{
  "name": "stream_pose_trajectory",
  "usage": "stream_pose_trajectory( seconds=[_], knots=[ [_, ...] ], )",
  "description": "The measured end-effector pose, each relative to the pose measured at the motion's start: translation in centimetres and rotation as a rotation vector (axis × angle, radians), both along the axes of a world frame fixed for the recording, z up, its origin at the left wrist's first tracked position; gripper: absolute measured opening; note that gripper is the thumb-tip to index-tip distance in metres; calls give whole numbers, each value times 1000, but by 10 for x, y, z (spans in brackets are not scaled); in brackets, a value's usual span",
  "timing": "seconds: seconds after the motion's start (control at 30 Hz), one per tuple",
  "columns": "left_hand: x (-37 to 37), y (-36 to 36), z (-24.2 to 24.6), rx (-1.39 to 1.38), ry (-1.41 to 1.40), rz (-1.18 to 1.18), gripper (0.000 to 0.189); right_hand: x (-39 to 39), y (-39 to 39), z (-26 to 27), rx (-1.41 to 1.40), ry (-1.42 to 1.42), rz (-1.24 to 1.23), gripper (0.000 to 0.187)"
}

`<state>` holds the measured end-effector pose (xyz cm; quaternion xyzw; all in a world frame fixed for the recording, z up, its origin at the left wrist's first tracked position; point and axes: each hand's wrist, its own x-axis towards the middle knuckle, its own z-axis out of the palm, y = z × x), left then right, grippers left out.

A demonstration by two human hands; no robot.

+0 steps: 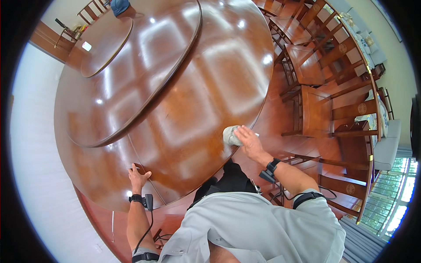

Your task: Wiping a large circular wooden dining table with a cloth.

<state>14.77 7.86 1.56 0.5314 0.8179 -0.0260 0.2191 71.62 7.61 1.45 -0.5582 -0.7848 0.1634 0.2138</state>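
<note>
My right hand (250,142) holds a crumpled pale grey cloth (232,135) against the near right rim of a large round, polished wooden table (184,121). The cloth is bunched under my fingers, and its outline is slightly blurred. My left hand (139,177) rests on the tabletop at the lower left with its fingers spread and nothing in them, beside a thin seam in the wood. Beyond both hands a round wooden turntable (158,56) lies on the table, with a raised edge. The wood is glossy and reflects windows and lamps.
Wooden chairs (317,111) with carved backs stand along the right side. A smaller round wooden disc (110,42) and a small white item (86,46) are at the far left. A blue cap (119,6) shows at the top. A white wall (36,115) runs close along the left.
</note>
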Motion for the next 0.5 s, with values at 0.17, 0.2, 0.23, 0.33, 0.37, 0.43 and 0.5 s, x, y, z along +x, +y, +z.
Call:
stream_pose_trajectory(
  seconds=[0.17,0.2,0.23,0.33,0.37,0.43,0.5],
  knots=[
    [35,15,4,-45,-186,74,103,46,36,-11,35,-20,-130,66],
    [39,14,5,-45,-175,85,103,50,47,-13,60,-19,-186,66],
    [44,13,5,18,-151,53,102,53,58,-14,84,-18,-242,66],
    [83,21,8,86,-113,-12,103,77,83,-18,96,-36,-321,63],
    [91,25,12,93,-110,-8,104,83,91,-18,93,-34,-319,63],
    [108,32,21,83,-110,-15,108,98,106,-17,87,-35,-399,61],
    [105,32,25,76,-98,9,110,102,127,-15,90,-48,-412,60]
  ],
)
